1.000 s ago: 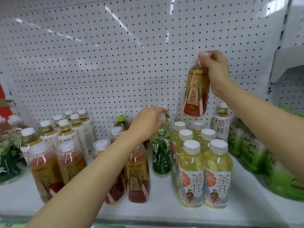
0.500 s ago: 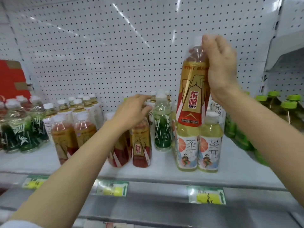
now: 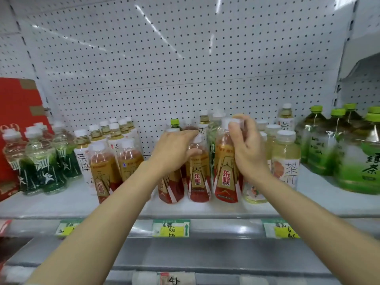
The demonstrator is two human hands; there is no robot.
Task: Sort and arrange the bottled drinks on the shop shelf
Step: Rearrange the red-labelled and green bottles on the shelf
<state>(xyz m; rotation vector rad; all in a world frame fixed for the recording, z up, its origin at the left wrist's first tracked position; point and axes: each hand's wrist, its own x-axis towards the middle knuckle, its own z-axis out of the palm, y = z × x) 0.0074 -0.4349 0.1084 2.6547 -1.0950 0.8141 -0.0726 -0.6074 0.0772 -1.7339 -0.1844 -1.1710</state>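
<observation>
Gripped near its white cap by the right hand (image 3: 249, 153), a clear plastic bottle of amber drink with a gold-and-red label (image 3: 225, 171) stands at the front of the white shelf (image 3: 205, 208), just beside two matching bottles. Over one of these, a neighbouring gold-and-red bottle (image 3: 199, 175), the left hand (image 3: 174, 150) curls its fingers round the neck. I'd say like is being grouped with like; next comes letting go and squaring the row

Gold-and-red labelled bottle (image 3: 225, 177); green-capped bottles (image 3: 320, 145); white pegboard (image 3: 164, 68), black-dotted.
</observation>
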